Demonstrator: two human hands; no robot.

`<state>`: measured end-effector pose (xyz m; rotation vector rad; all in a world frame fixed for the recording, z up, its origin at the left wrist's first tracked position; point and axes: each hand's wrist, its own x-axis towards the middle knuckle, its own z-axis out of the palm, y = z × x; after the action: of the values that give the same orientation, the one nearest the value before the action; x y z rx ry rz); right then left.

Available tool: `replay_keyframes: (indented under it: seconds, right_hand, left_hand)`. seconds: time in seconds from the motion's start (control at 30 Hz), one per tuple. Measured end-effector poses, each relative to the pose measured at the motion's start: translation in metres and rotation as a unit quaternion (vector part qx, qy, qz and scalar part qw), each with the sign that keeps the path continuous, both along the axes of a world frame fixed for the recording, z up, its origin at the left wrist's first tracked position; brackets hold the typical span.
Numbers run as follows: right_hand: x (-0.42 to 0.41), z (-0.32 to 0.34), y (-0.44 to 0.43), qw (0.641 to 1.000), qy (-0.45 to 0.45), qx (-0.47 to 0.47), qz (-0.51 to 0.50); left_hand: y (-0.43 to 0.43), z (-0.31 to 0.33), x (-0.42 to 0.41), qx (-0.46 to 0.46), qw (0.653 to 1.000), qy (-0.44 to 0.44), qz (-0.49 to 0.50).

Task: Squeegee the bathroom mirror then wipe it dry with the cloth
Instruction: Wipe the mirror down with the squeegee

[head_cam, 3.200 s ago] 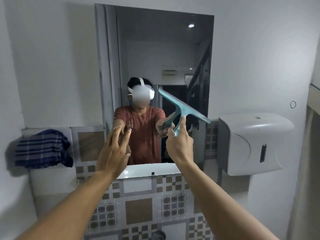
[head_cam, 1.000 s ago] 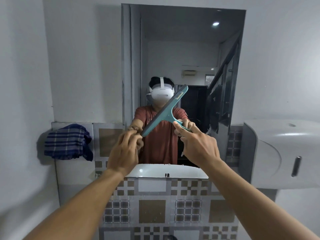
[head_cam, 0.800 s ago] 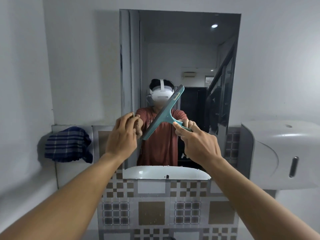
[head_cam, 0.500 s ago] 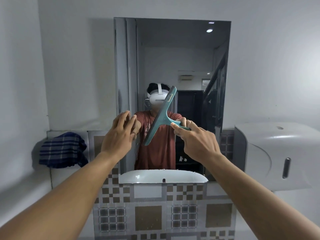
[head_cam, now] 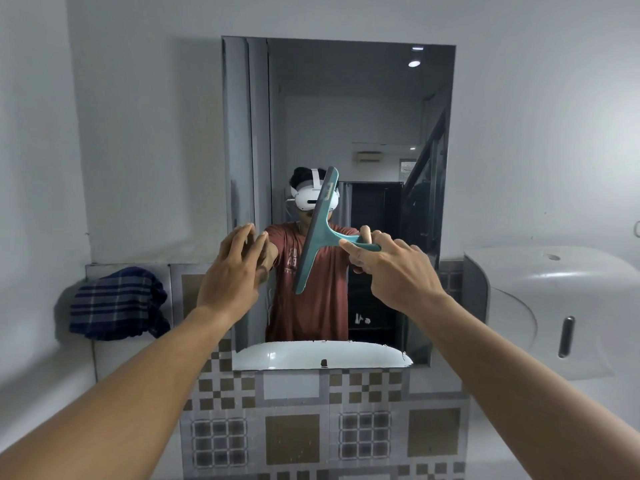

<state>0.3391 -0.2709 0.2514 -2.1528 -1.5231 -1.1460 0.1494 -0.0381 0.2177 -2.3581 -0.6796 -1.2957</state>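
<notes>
Teal squeegee [head_cam: 317, 233]: 1 | cloth [head_cam: 117, 304]: 1 | mirror [head_cam: 363, 116]: 1 | hands: 2

The right hand [head_cam: 391, 271] hid most of the squeegee [head_cam: 317, 233] handle; the dispenser [head_cam: 554, 306] (right edge) was cut off.

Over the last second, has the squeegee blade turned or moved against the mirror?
Yes. The squeegee blade has swung from a shallow diagonal to nearly upright, judged against the mirror's vertical edge; the right hand holds its handle.
</notes>
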Motion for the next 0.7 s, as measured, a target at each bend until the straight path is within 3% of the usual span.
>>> replay_keyframes:
  seconds: [0.33,0.7]
  right_hand:
    - [0.049,-0.011,-0.042,0.996,0.058,0.062,-0.042]
    - [0.041,-0.030,-0.055,0.981,0.160,0.074,-0.075]
  left_hand:
    - [-0.006,0.006,0.000,0.014,1.000,0.004,0.003]
    - [-0.004,0.006,-0.004,0.025,1.000,0.016,-0.006]
